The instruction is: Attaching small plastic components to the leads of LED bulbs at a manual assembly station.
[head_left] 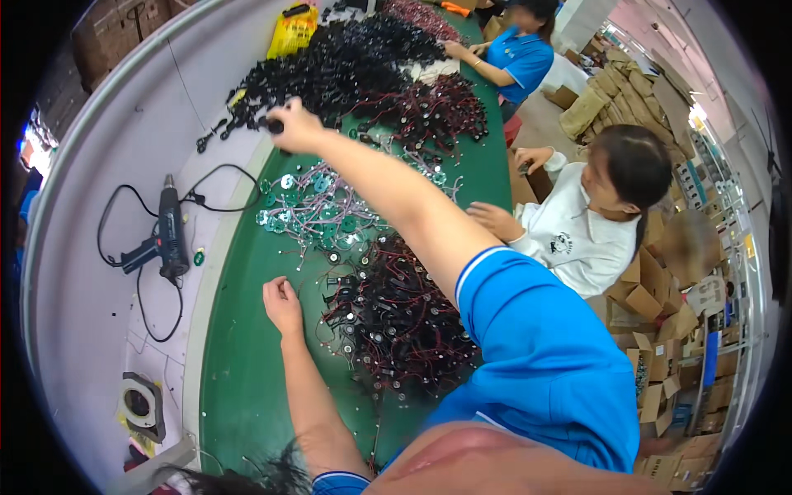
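My right hand (297, 129) stretches across the green table to its far left edge, beside a large heap of small black plastic parts (346, 62). Its fingers are closed on a black plastic part (275, 125), whose exact kind I cannot make out. My left hand (283, 307) rests on the table nearer to me, fingers curled in and no object showing in them. Between my arms lies a tangle of green circuit boards with pale wires (318, 202). Close to my body is a pile of black parts with thin red wires (396, 318).
A heat gun (169, 235) with a black cable lies on the white ledge at left. A yellow bag (293, 31) stands behind the heap. Across the table are a person in white (569, 219) and another in a blue shirt (521, 62). Cardboard boxes (648, 285) fill the right side.
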`<state>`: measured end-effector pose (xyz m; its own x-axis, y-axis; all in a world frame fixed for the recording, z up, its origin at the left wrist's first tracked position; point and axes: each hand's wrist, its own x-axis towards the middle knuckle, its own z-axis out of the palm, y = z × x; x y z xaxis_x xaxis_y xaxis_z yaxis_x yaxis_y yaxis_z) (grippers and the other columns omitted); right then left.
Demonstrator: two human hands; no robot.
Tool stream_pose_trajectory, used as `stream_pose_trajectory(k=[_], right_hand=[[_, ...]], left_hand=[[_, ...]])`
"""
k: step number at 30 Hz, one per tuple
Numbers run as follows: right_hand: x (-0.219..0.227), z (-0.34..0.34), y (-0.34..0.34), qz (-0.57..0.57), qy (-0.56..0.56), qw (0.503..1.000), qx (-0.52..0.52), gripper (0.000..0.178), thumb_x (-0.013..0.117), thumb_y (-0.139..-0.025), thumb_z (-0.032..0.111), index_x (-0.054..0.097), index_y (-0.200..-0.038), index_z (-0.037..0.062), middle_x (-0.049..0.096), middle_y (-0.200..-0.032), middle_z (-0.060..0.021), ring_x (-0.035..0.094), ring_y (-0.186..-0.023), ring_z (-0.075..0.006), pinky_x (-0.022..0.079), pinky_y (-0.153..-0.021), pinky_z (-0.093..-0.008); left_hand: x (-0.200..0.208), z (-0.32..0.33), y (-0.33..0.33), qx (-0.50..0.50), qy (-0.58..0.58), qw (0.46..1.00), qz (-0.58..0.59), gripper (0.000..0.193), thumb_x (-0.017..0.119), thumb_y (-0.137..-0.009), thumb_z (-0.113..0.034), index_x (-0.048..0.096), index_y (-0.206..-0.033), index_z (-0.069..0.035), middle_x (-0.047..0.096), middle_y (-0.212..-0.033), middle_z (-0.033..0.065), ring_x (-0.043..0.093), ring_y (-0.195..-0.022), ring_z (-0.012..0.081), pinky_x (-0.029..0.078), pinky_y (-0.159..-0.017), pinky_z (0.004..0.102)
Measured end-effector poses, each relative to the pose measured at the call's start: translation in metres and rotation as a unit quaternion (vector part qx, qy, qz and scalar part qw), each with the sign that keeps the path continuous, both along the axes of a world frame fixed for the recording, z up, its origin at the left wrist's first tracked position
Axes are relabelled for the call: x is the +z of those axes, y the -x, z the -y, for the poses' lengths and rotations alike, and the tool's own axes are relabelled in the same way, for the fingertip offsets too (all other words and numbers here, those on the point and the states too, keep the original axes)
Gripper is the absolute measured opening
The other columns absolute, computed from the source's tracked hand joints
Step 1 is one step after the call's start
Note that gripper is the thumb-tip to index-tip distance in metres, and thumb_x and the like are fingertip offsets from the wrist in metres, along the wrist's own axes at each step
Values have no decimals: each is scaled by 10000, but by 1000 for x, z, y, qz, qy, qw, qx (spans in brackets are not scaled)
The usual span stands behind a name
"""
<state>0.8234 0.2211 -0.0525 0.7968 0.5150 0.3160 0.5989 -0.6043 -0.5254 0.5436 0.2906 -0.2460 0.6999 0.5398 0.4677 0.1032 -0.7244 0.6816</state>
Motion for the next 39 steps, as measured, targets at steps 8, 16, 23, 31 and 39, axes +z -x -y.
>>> stream_pose_trajectory(k=[8,16,23,31,39], right_hand=[[2,57,237,-143,-113,940,287,385,667,-682,239,550,-1043,172,389,-1115,-144,486,-1030,-306,435,-879,-370],[-60,155,459,-363,-83,846,382,391,694,-693,199,546,-1041,101,436,-1049,-132,459,-1050,-287,371,-920,-376],[-95,225,547,-498,-112,756,409,292,644,-613,106,628,-890,14,632,-816,-107,580,-751,-190,476,-705,-332],[-77,265,583,-464,45,848,253,412,719,-695,211,556,-1056,96,425,-1092,-126,566,-836,-242,525,-631,-319],[-120,251,582,-353,20,915,193,461,733,-693,250,546,-1088,104,433,-1130,-130,574,-867,-228,487,-784,-321]], left_hand=[[105,47,114,-90,693,704,132,647,428,-891,-497,235,-1359,-95,337,-1340,165,390,-1199,332,359,-967,493],[138,150,275,-71,756,624,188,485,335,-943,-431,380,-1276,-83,473,-1234,155,452,-1146,320,354,-998,446],[41,221,389,-94,823,528,188,294,395,-941,-289,567,-1032,-69,591,-1022,60,545,-948,187,421,-869,350],[67,254,434,95,749,655,40,173,462,-920,-149,535,-1035,-42,590,-955,67,593,-832,162,493,-731,281],[42,242,473,82,656,750,7,109,497,-856,-27,545,-953,-39,611,-871,63,595,-651,126,486,-597,230]])
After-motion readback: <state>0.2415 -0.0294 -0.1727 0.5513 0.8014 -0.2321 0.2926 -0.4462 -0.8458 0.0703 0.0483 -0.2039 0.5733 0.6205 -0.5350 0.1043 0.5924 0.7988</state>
